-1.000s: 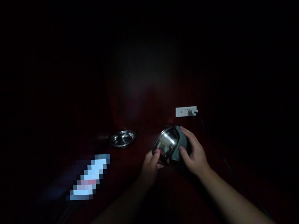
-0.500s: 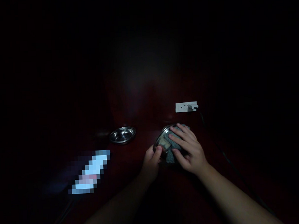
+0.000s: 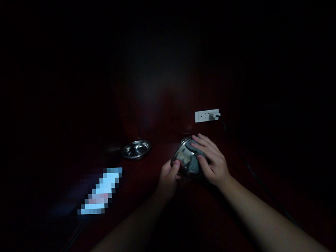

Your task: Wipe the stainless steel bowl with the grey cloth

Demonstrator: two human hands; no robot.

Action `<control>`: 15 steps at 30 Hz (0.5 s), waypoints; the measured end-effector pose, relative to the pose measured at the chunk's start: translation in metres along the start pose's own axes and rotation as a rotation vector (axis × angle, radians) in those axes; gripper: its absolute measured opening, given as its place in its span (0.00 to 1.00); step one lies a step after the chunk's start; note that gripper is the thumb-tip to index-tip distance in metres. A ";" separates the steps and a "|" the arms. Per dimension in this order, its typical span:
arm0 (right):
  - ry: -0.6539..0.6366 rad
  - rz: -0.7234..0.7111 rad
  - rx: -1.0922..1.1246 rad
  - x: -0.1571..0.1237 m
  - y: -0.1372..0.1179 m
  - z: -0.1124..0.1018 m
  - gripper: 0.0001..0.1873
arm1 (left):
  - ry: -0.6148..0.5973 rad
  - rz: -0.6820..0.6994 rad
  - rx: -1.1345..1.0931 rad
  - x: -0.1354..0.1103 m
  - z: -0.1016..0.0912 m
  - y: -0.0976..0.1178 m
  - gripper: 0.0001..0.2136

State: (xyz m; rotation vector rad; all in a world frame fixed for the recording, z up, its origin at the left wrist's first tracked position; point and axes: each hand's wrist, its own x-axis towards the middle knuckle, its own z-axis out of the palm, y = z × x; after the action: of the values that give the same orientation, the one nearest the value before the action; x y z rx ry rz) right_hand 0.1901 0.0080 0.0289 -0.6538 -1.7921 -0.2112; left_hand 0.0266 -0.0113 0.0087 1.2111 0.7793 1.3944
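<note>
A shiny metal bowl point(image 3: 183, 155) is tilted up in front of me, its curved surface reflecting the surroundings. My left hand point(image 3: 169, 175) grips its lower left edge, with the thumb lying over the near side. Against the bowl's upper right, my right hand point(image 3: 213, 160) presses a grey-green cloth point(image 3: 194, 145); the fingers lie over the cloth and partly hide both it and the bowl. Just behind the bowl's top edge shows a sliver of another pale rim, mostly covered.
A shallow metal dish point(image 3: 136, 149) rests on the dark red surface to the left. Nearer lies a lit, blurred-out screen point(image 3: 101, 192), a cable beside it. On the back wall, a white socket plate point(image 3: 202, 116) holds a plug with a dark cable point(image 3: 255, 175) running down right.
My right hand has slid the cloth over the bowl, baring more of its metal near the middle. The left hand keeps its hold. The whole view has shifted slightly.
</note>
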 end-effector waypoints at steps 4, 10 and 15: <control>0.039 0.086 0.036 0.000 0.001 0.001 0.21 | 0.044 -0.021 -0.036 0.001 0.000 0.000 0.16; 0.034 0.170 0.025 -0.001 0.004 0.004 0.24 | 0.034 -0.054 -0.093 0.005 -0.004 -0.005 0.18; 0.037 0.219 0.048 -0.003 0.008 0.007 0.24 | 0.023 -0.052 -0.113 0.007 -0.005 -0.008 0.17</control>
State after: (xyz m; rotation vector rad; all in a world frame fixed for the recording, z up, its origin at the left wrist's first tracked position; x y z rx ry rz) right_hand 0.1896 0.0172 0.0229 -0.8005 -1.6707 -0.0316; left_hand 0.0246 -0.0019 0.0017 1.0827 0.7328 1.3931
